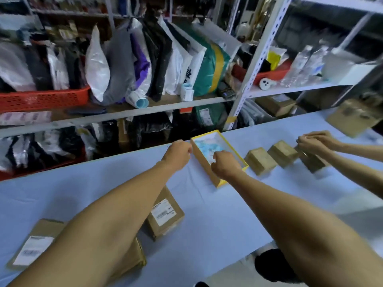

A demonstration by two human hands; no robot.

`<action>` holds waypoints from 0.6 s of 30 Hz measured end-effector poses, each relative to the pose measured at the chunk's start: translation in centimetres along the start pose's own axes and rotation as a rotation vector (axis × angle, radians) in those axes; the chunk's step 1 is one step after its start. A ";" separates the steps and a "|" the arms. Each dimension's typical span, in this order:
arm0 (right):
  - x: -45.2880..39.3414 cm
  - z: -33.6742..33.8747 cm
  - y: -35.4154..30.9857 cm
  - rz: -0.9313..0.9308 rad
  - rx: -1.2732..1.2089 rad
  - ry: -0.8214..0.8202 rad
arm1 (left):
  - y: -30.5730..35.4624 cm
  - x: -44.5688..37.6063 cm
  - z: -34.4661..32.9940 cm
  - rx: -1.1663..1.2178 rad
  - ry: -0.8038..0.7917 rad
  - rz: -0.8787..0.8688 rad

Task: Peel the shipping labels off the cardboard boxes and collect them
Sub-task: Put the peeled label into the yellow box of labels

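Observation:
A yellow tray box [215,179] lies open on the blue table, with peeled shipping labels [204,146] inside. My right hand [226,164] reaches into it, fingers curled down onto the labels; whether it pinches one is hidden. My left hand [178,154] is curled in a fist just left of the box's far corner, with nothing visible in it. Under my left arm sit two cardboard boxes, a near one [165,220] and a flat one [41,230], each still bearing a white label.
Three small bare cardboard boxes [260,160] stand in a row to the right. Another person's hands [315,141] work on the rightmost one. A larger box [352,119] sits far right. Metal shelves [124,112] packed with parcels run behind the table.

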State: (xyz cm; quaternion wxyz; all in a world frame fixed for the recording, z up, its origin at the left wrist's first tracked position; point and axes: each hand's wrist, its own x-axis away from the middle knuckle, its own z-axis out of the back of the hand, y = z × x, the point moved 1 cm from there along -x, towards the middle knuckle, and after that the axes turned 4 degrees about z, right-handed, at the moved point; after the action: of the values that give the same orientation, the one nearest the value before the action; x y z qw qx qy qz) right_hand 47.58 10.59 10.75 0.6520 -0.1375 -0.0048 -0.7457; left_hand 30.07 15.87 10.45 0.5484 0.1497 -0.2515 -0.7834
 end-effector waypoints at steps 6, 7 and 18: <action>-1.3 0.6 6.5 -0.087 -0.010 0.030 | 6.1 -4.2 -4.7 -0.205 -0.066 -0.058; -1.8 0.6 7.5 -0.087 -0.006 0.032 | 6.8 -5.1 -5.6 -0.229 -0.070 -0.067; -10.6 0.3 13.8 0.077 0.021 -0.065 | 10.8 -12.9 -11.8 -0.211 -0.135 -0.053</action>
State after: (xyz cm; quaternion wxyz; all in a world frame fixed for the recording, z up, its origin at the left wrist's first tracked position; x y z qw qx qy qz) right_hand 62.27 18.85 6.39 0.6810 -0.1547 -0.0285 -0.7152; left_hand 49.08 22.30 6.16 0.5219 0.0447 -0.1999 -0.8280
